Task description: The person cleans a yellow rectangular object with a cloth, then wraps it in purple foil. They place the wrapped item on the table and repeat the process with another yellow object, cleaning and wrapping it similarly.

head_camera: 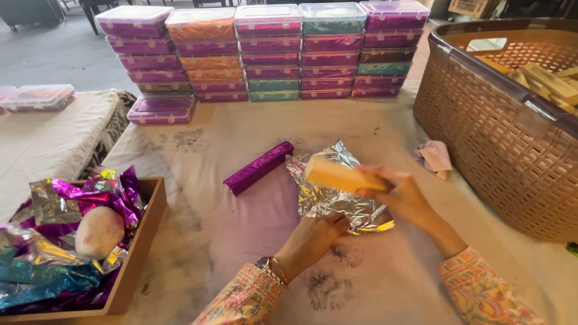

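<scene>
My right hand [404,195] holds a pale yellow rectangular bar [340,175] just above a crinkled silver foil sheet [325,195] spread on the cloth-covered table. My left hand [313,236] presses down on the near edge of that foil, fingers curled on it. A bar wrapped in purple foil [259,167] lies on the table to the left of the sheet.
A brown woven basket [500,138] holding more pale bars stands at the right. Stacked clear-lidded boxes [271,54] line the far side. A wooden tray [135,259] with coloured foil sheets and a pale round lump sits at the near left. A pink cloth [435,155] lies near the basket.
</scene>
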